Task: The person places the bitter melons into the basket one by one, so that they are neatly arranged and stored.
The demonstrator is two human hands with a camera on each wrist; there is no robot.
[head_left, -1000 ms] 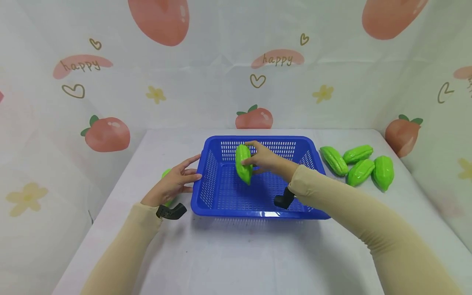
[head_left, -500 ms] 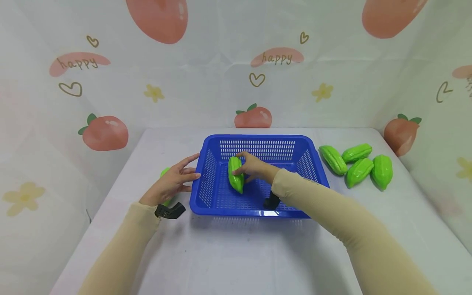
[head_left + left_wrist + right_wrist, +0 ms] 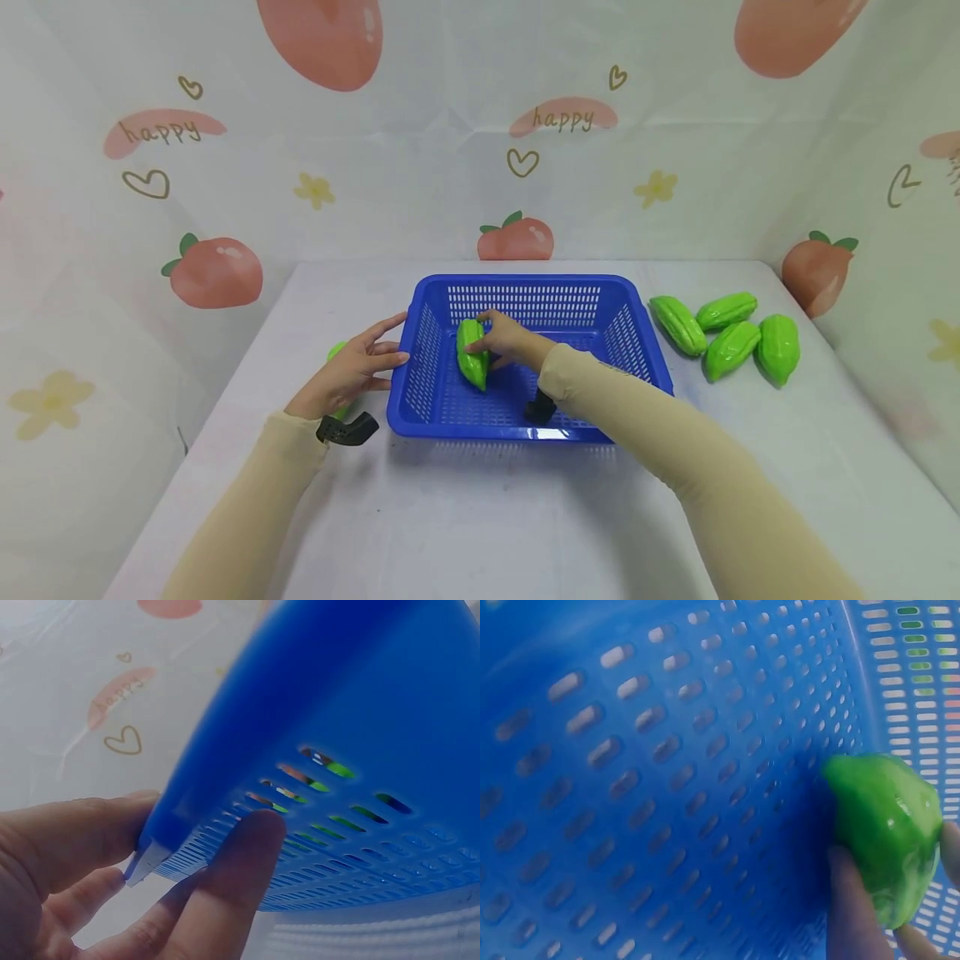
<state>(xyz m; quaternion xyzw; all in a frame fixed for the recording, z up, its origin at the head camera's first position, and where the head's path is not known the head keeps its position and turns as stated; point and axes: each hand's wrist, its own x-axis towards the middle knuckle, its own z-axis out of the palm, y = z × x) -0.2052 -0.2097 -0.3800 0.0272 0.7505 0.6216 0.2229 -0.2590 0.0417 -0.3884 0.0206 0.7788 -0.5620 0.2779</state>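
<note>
In the head view, my right hand (image 3: pixel 506 340) grips a bright green, ridged star fruit (image 3: pixel 472 357) low inside the blue perforated basket (image 3: pixel 517 435), near its left wall. Thumb and fingers lie on either side of the star fruit (image 3: pixel 889 832) in the right wrist view, where it is close over the basket floor. My left hand (image 3: pixel 348 375) touches the basket's left side from outside, its fingers spread and fairly straight. The left wrist view has those fingers (image 3: pixel 232 877) against the slotted wall (image 3: pixel 352 847), just under the rim.
Several more green star fruits (image 3: pixel 731 350) lie grouped on the white table (image 3: pixel 465 525), right of the basket. Another green piece (image 3: pixel 337 350) shows partly behind my left hand. A printed white cloth (image 3: pixel 420 167) hangs behind the table.
My right hand has moved left and lower into the basket with the star fruit. My left hand stays at the basket's side.
</note>
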